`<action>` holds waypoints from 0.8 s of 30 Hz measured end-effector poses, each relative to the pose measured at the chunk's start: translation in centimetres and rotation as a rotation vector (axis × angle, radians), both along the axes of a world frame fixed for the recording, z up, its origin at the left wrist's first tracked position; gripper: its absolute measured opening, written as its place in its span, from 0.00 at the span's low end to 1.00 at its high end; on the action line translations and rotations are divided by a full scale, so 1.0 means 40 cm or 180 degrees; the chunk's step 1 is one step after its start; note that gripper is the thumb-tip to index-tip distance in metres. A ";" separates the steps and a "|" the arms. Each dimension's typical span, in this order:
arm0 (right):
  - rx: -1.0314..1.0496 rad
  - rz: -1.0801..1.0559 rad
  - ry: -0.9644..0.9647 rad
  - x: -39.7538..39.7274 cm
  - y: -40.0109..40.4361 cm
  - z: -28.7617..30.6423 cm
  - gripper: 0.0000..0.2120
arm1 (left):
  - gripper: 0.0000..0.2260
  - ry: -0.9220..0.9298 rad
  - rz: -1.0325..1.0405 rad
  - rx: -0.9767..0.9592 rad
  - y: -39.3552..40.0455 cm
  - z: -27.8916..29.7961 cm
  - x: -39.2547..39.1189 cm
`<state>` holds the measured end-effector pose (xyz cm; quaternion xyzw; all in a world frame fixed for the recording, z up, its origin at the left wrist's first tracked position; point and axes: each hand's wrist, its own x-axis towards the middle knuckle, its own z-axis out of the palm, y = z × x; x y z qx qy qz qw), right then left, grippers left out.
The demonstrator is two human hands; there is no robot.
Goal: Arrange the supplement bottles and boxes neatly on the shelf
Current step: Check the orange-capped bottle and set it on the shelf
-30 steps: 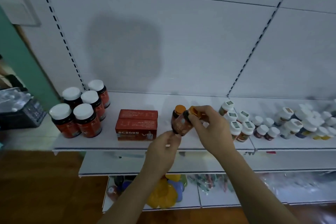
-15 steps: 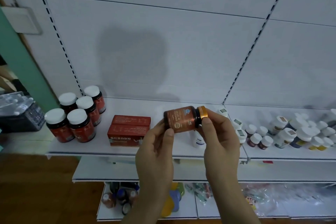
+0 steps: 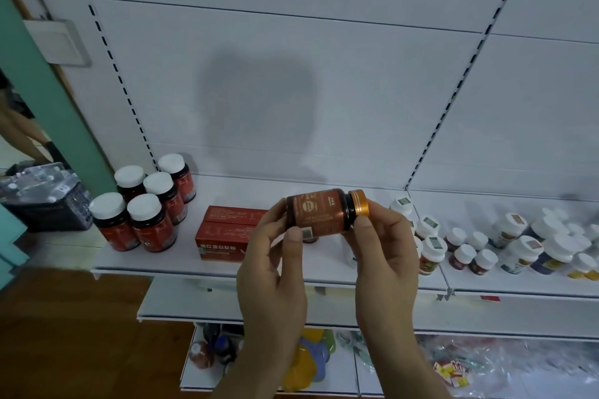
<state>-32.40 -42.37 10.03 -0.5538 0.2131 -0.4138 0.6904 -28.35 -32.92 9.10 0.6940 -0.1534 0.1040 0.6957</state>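
I hold a dark bottle with an orange label and an orange cap (image 3: 319, 212) sideways above the white shelf (image 3: 246, 269), cap pointing right. My left hand (image 3: 272, 272) grips its base end and my right hand (image 3: 384, 256) grips the cap end. Behind the hands lie two red boxes (image 3: 227, 235), one behind the other. At the shelf's left stand several red-labelled bottles with white caps (image 3: 142, 207). To the right, several small white-capped bottles (image 3: 518, 246) are crowded together, some partly hidden by my right hand.
A lower shelf (image 3: 324, 363) holds coloured items and plastic-wrapped goods. A dark basket with packets (image 3: 45, 197) sits at the far left beside a green wall. A person's leg (image 3: 19, 133) shows at the left edge. The wooden floor (image 3: 74, 334) is below.
I have lifted the orange-capped bottle off the shelf and turned it sideways between both hands. Since half a second ago it has stayed level, with the view slightly closer.
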 end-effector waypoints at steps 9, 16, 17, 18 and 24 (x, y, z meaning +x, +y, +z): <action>0.0035 -0.0098 0.0042 0.016 0.002 0.008 0.09 | 0.13 -0.0198 -0.0233 -0.0125 -0.008 0.002 0.012; -0.0131 -0.0277 0.0010 0.029 0.008 0.023 0.14 | 0.11 -0.0112 -0.0313 -0.0259 -0.001 0.030 0.017; -0.0144 -0.0283 0.0052 0.032 0.010 0.025 0.15 | 0.13 -0.0087 -0.0394 -0.0290 -0.001 0.032 0.017; -0.0158 -0.0275 0.0085 0.035 0.011 0.025 0.16 | 0.14 -0.0069 -0.0432 -0.0303 -0.002 0.034 0.018; -0.0054 -0.0272 0.0012 0.041 0.009 0.012 0.09 | 0.08 0.0187 -0.0219 -0.0191 -0.002 0.027 0.037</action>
